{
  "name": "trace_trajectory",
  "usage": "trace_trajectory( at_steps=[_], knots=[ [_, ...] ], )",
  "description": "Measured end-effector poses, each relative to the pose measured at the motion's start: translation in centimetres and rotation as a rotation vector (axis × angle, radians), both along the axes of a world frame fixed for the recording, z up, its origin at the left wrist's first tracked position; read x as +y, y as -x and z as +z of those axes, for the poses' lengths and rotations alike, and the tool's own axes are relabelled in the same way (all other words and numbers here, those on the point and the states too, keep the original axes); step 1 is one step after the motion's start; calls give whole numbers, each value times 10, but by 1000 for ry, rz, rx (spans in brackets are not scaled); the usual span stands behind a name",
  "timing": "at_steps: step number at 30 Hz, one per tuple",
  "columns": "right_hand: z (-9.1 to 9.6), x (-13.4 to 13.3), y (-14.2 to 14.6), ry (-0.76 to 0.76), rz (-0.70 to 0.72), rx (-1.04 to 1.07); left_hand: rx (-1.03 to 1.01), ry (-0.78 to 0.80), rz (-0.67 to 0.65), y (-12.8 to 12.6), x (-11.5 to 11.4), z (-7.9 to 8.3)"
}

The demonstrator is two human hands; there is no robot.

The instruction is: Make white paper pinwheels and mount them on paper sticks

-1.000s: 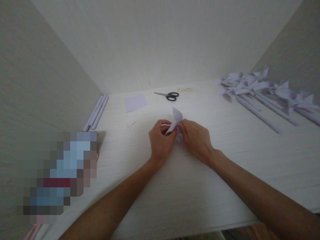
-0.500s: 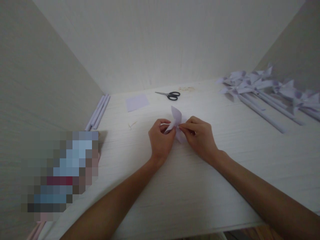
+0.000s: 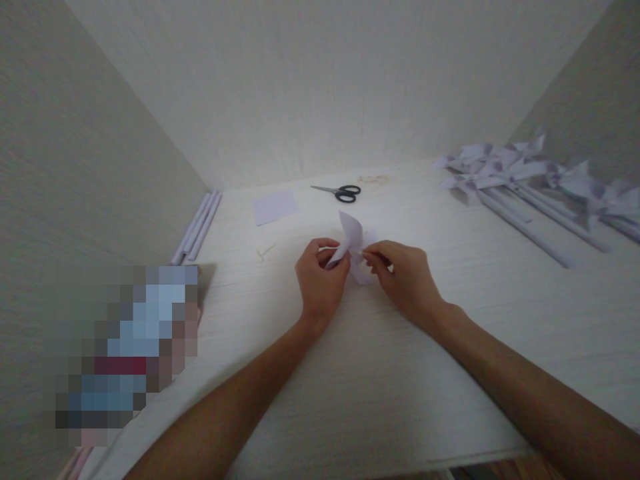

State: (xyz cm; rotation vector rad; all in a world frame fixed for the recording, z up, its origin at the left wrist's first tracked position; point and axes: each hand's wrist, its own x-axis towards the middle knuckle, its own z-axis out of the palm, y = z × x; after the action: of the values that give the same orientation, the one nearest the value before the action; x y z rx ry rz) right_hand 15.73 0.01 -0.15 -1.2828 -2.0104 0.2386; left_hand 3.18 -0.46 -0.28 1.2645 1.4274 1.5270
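Note:
Over the middle of the table, my left hand point(image 3: 323, 277) is closed on a white paper pinwheel point(image 3: 351, 229), pinching it near its centre. One curved blade stands up above the fingers; other parts are hidden behind the hand. Just to the right, my right hand point(image 3: 403, 270) pinches a thin pale toothpick point(image 3: 357, 253), whose tip points at the pinwheel's centre. Whether the tip touches the paper I cannot tell.
Black-handled scissors point(image 3: 345, 193) and a square paper sheet point(image 3: 275, 207) lie behind. Rolled paper sticks point(image 3: 200, 227) rest at left, above a pixelated object point(image 3: 135, 347). Broken toothpick bits point(image 3: 265, 253) and pale scraps point(image 3: 374, 180) lie about. Several pinwheels on sticks point(image 3: 520, 173) are piled at right.
My right hand has drawn slightly to the right, away from the pinwheel's centre, so the toothpick tip now shows. My left hand stays nearly still, and the pinwheel has tilted a little.

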Motion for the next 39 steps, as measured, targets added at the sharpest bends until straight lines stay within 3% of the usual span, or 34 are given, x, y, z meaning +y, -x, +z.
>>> trace_trajectory(
  at_steps=[14,20,26,33,39],
  knots=[
    [0,3,0,140,-11,174,-55,17,-14,1,0,1],
    [-3,0,0,-10,-27,78,-29,-4,-12,0,-2,0],
    [-2,0,0,32,-16,-153,7,-36,-26,0,-3,-4],
    [-2,-3,1,-36,-41,-115,37,-58,-29,-1,-3,-5],
    [-2,-4,1,6,-25,-240,58,-66,-24,-1,-3,-6]
  ],
)
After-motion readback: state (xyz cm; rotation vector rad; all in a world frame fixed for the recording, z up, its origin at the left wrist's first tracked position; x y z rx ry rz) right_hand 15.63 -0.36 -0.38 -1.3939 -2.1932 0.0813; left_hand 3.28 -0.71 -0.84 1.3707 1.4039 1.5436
